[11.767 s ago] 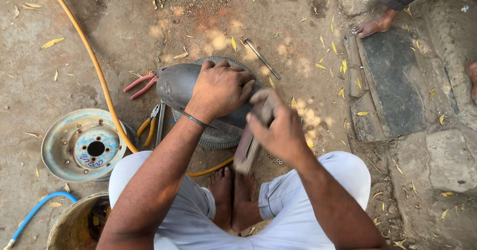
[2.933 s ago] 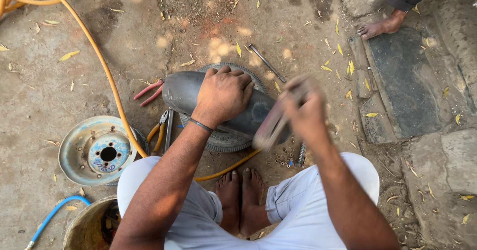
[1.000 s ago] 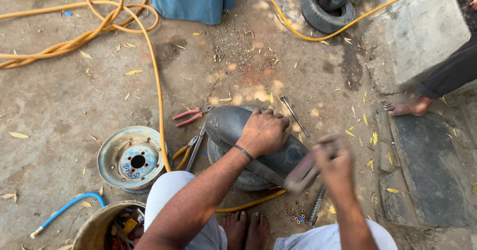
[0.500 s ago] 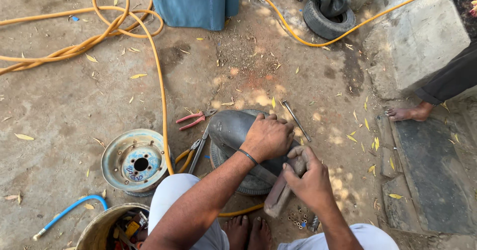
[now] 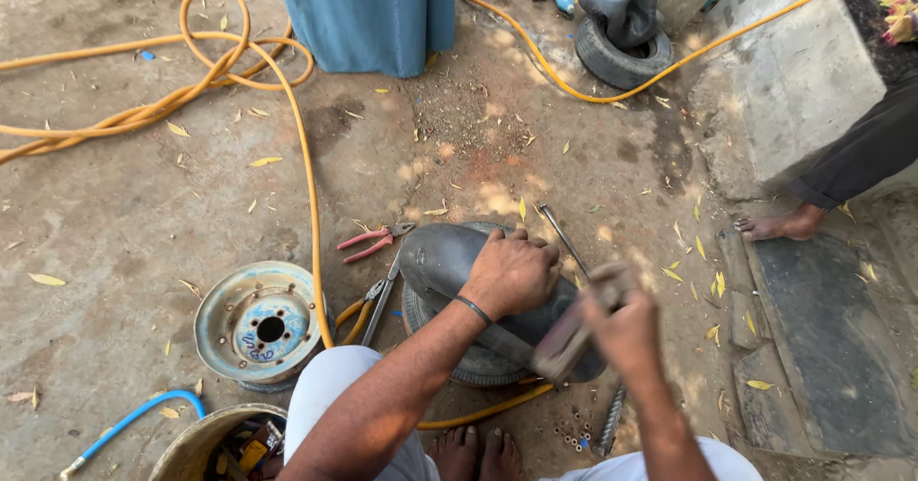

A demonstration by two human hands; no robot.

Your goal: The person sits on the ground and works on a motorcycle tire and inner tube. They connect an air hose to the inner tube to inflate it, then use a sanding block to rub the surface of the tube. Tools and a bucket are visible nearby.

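- A person squats on a dusty concrete floor, seen from above, bare feet at the bottom edge.
- The left hand lies palm down on a dark rubber inner tube, fingers spread and pressing it flat; its grip is wide, not closed around anything.
- The inner tube is draped over a small tyre lying flat on the floor, directly in front of the person's knees.
- The right hand is blurred by motion; its grip is closed around a short, flat, brownish tool whose lower end touches the tube. What kind of tool it is cannot be told.
- Red-handled pliers lie just left of the tube.
- A worn blue wheel rim lies flat further left.
- An orange hose runs between rim and tyre and coils at upper left.
- A thin metal rod lies just beyond the tube.
- Another person's bare foot rests at right, well apart.
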